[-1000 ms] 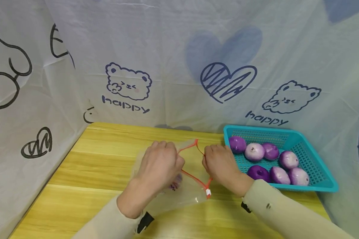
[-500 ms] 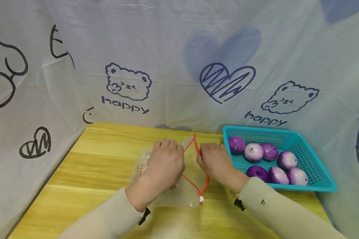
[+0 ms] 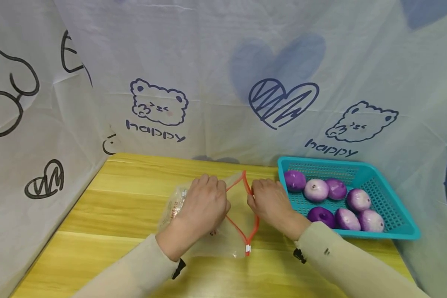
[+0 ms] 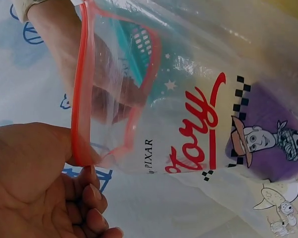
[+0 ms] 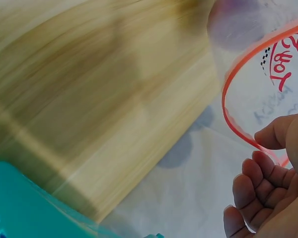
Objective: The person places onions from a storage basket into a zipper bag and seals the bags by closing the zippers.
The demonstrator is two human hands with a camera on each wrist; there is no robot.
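At table centre, your left hand (image 3: 204, 205) and right hand (image 3: 270, 203) each pinch one side of the orange zip rim of the clear printed plastic zip bag (image 3: 212, 236), fingers curled, mouth pulled open between them. The bag lies on the yellow wooden table (image 3: 108, 215), its white slider (image 3: 247, 248) at 6 o'clock of the opening. At 3 o'clock of your right hand, just beside it, sits the teal plastic mesh basket (image 3: 395, 207) of purple onions (image 3: 322, 215).

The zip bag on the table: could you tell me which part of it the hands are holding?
Both hands, left and right, pinch the zip bag at its red zipper rim, one on each side of the mouth.
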